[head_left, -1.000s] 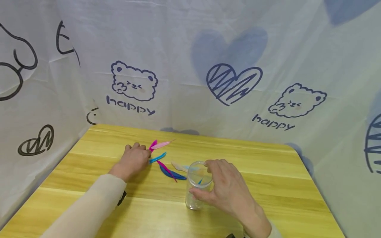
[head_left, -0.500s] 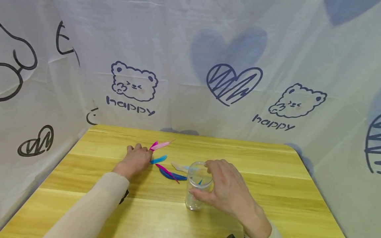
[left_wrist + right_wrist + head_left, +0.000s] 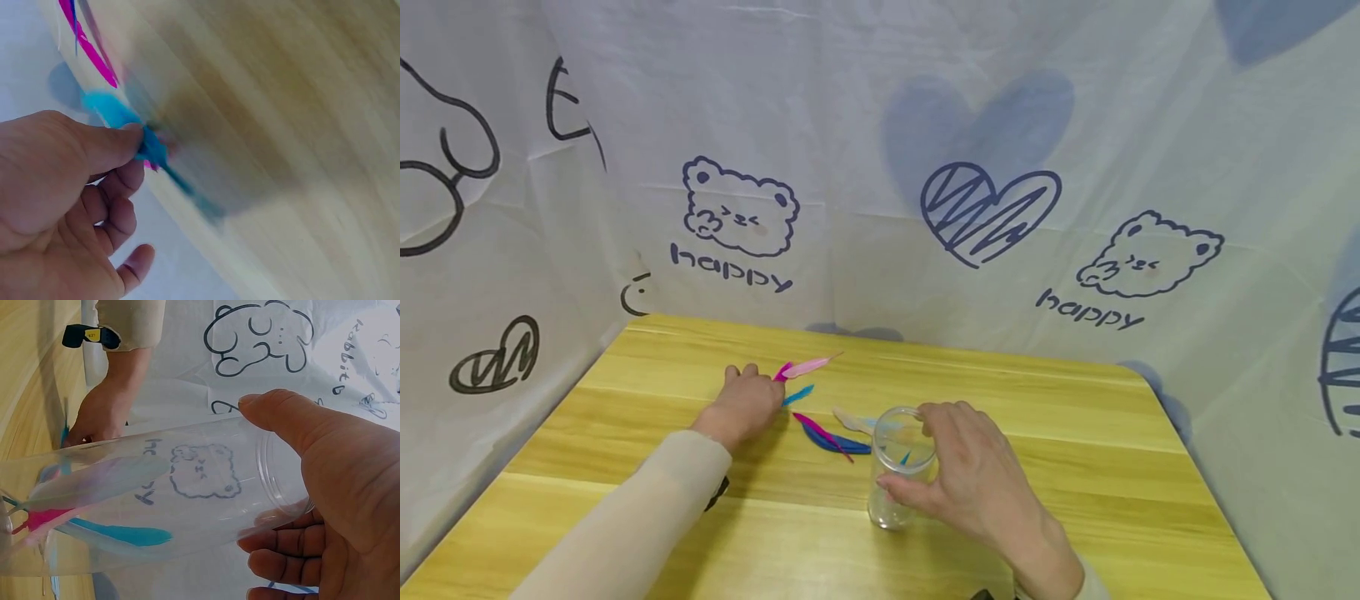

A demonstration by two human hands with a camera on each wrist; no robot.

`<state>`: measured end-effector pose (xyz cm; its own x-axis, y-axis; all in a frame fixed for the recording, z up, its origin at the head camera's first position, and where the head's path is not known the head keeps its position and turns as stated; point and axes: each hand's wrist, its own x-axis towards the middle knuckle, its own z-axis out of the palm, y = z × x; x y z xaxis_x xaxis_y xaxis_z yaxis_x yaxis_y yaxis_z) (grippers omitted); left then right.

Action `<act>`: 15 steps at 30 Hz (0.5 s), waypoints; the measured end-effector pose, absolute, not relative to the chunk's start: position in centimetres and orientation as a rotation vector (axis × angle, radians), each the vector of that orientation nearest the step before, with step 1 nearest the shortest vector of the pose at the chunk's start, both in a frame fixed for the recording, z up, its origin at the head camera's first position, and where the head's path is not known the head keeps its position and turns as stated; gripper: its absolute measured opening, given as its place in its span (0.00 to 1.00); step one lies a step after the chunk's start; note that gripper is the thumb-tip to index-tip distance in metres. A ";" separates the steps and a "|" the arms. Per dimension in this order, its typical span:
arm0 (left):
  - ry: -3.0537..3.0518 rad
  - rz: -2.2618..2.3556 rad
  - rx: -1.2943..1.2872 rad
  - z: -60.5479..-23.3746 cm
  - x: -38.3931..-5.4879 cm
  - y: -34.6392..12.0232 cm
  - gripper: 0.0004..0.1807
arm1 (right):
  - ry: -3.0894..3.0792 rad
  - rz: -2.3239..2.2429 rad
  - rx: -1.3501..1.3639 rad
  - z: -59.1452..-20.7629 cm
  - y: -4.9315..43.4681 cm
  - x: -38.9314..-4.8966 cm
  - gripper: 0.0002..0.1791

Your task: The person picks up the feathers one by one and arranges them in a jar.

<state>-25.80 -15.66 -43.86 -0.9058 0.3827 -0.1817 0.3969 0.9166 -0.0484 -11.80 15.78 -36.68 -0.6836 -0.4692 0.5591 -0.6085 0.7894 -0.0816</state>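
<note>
My left hand is low over the left part of the wooden table, and in the left wrist view its thumb and finger pinch a turquoise feather, which is blurred. With thumb and fingers around its upper end, my right hand holds an upright clear plastic jar. In the right wrist view, a pale feather and a blue feather show through the jar's wall; a blue tip also shows through it in the head view. Just beyond my left hand lies a pink feather with a magenta one.
Between my hands lie a magenta feather and a dark blue feather, overlapping. A cream feather lies behind the jar. The table ends at a white cloth backdrop with drawings.
My left hand has edged slightly to the right, and the turquoise feather in it has shifted and tilted upward. The right hand and the jar have stayed in place.
</note>
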 end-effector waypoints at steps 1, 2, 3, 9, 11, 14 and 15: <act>2.914 -0.152 0.595 -43.8 -25.8 -15.6 0.04 | -2.455 0.353 0.801 -36.7 15.8 -11.8 0.44; 2.920 -0.172 0.589 -43.7 -25.7 -15.7 0.05 | -2.455 0.352 0.802 -36.7 15.8 -11.8 0.44; 2.928 -0.182 0.579 -43.6 -25.6 -15.6 0.06 | -2.455 0.348 0.802 -36.7 15.8 -11.8 0.44; 2.982 -0.147 0.539 -43.3 -25.5 -15.7 0.15 | -2.444 0.341 0.812 -36.7 15.7 -11.9 0.45; 3.004 -0.108 0.530 -43.2 -25.5 -15.6 0.12 | -2.444 0.341 0.814 -36.7 15.7 -11.9 0.45; 3.047 -0.041 0.525 -43.2 -25.5 -15.4 0.09 | -2.440 0.342 0.819 -36.8 15.7 -11.9 0.45; 3.054 -0.020 0.529 -43.2 -25.5 -15.3 0.09 | -2.438 0.340 0.820 -36.8 15.7 -11.9 0.45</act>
